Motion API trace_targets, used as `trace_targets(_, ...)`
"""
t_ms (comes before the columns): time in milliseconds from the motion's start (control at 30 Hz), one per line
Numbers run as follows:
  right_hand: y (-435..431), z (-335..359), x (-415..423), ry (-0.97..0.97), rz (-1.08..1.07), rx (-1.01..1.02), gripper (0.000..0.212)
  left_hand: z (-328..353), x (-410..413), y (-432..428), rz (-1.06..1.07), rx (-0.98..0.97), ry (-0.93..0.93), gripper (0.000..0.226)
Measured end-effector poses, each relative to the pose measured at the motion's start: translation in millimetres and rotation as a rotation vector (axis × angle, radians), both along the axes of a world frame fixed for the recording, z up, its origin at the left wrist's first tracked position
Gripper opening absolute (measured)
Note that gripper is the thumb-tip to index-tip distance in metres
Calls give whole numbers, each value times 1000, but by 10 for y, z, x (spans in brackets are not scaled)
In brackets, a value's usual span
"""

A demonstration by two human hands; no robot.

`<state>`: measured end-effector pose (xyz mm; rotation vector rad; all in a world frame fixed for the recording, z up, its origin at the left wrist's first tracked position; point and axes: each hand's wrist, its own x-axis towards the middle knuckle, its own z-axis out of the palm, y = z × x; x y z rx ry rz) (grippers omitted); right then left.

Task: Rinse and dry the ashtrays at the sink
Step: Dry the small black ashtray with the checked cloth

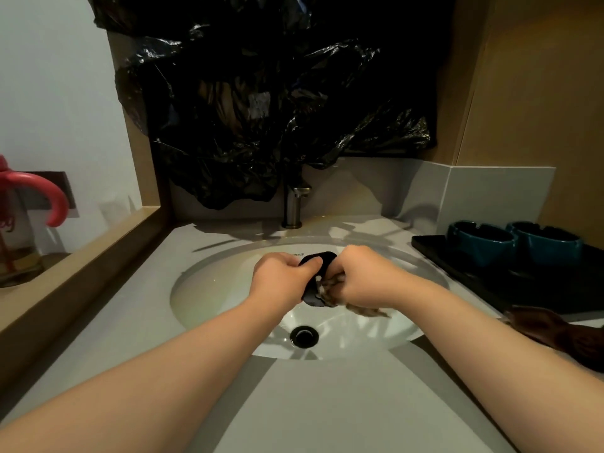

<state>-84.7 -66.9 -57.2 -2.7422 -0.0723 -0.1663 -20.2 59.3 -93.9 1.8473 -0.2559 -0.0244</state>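
Note:
Over the white oval sink basin [209,289], my left hand [281,276] grips a dark ashtray [318,261], tilted on its side. My right hand [366,276] holds a brown cloth [330,289] pressed against the ashtray, with a tail of cloth hanging below the wrist. Most of the ashtray is hidden by my fingers. Two teal ashtrays [480,240] [549,243] stand on a black tray [434,246] at the right. No water runs from the metal tap [294,204].
A black drain [304,336] sits at the basin's bottom. Another brown cloth [555,331] lies on the counter at the right. Black plastic sheeting [261,93] covers the wall behind the tap. A bottle with a pink handle [29,204] shows at the left past a wooden frame.

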Motion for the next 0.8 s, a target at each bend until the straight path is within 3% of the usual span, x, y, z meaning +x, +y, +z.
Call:
trace_targets(67,-36,-3,-41,13,-31,202,12,4,3,21,-19,-23,10,38)
trace_targets(133,-71,-7,-90,12,-32,293,16,22,-14,31,-27,-57,27,33)
trace_targets(233,-61,2,-132,7,6,-114,31,79,-92,8,-35,-31,2,23)
trace_targets(300,-57,13,-141,-145,-8,-435,31,140,-155,-3,-27,-43,2,22)
trace_targets(333,-79,19,-160,-236,-19,-484,31,165,-180,-3,-21,-64,16,23)
trace_targets(467,-272,78,-410,-474,-191,-238,33,184,-196,11,-36,-138,158,28)
trace_targets(633,-754,263,-948,-530,-438,19,32,369,-352,-287,-241,-558,504,42)
trace_targets(800,-1443,460,-1581,-617,-671,116,31,465,-758,-944,-401,-451,436,45)
